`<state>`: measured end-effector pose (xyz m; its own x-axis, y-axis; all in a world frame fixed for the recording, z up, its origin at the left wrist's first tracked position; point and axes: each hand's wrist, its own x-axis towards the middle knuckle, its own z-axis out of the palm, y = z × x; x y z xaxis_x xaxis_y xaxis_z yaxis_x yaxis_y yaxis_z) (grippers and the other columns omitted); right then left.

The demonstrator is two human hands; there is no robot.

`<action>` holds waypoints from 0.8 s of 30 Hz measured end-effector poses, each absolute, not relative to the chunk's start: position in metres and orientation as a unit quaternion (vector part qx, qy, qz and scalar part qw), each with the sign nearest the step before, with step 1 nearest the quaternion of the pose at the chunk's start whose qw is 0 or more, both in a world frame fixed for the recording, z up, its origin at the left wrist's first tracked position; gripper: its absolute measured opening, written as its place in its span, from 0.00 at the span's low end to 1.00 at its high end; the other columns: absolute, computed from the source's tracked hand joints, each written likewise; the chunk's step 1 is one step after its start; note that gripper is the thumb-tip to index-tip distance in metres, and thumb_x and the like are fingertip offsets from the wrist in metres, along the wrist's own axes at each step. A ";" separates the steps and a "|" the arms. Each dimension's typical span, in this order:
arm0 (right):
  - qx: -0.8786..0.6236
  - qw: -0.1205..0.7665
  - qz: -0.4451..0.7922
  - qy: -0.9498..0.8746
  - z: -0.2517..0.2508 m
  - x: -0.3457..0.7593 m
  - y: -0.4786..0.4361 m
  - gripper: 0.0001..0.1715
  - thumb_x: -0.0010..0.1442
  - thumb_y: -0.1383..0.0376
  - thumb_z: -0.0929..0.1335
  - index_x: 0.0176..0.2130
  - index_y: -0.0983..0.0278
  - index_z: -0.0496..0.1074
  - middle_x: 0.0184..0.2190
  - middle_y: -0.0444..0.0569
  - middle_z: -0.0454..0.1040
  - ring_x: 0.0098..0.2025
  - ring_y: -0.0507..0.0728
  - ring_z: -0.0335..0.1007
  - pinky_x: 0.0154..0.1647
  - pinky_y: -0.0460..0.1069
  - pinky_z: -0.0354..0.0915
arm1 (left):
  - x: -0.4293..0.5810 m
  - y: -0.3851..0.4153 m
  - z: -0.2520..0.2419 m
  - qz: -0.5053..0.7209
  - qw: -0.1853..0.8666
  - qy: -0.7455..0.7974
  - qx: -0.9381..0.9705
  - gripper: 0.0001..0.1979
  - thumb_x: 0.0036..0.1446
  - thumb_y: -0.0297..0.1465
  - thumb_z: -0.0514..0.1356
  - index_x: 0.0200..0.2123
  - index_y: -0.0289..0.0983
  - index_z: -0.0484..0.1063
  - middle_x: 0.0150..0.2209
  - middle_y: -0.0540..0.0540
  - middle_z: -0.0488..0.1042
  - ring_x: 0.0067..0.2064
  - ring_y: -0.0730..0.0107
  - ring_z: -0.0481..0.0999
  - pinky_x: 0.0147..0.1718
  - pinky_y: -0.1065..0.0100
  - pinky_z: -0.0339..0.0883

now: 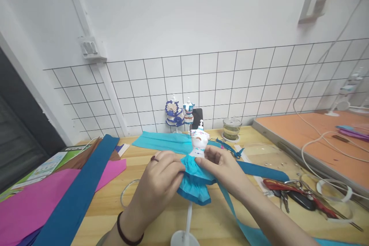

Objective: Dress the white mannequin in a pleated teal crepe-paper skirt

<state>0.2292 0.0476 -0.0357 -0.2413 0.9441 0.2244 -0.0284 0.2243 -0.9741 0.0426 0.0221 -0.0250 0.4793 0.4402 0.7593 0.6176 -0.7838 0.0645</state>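
My left hand [160, 184] and my right hand [221, 167] meet around a little dress form [199, 140], which stands upright on a thin white pole between them. Both hands are closed, fingertips pinching the gathered paper skirt [194, 184] at the form's waist, left from one side and right from the other. The skirt is bright blue with a darker blue hem and flares out below my fingers. The pole runs down to a round white base [184, 238] on the worktop [109, 215], just below my wrists.

A long blue paper strip [230, 207] trails from under my right hand along my forearm. Beyond my right hand lie a bunch of keys [291, 194] and, farther back, a glass jar [232, 128]. Out past my left hand a dark blue sheet [77, 192] lies across a pink sheet [34, 203]. Just beside my left wrist lies a clear tape ring [128, 192]. Behind both hands a teal sheet [161, 142] lies flat, with two dressed little forms [174, 114] by the wall.
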 end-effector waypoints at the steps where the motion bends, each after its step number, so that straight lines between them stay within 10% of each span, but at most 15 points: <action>1: -0.374 0.490 0.501 -0.608 -0.035 0.229 0.047 0.17 0.49 0.54 0.72 0.33 0.65 0.71 0.28 0.47 0.75 0.35 0.60 0.72 0.36 0.52 0.67 | 0.043 0.021 -0.025 -0.405 0.131 -0.304 -0.852 0.10 0.57 0.18 0.52 0.30 0.38 0.68 0.29 0.48 0.73 0.34 0.67 0.72 0.33 0.64 0.66; 24: -0.402 0.527 0.471 -0.581 -0.026 0.234 0.047 0.16 0.50 0.54 0.71 0.31 0.64 0.71 0.27 0.45 0.75 0.29 0.56 0.71 0.28 0.48 0.65 | 0.034 0.031 -0.038 -0.408 0.283 -0.232 -0.836 0.09 0.53 0.19 0.58 0.36 0.35 0.70 0.33 0.41 0.78 0.37 0.61 0.77 0.38 0.58 0.73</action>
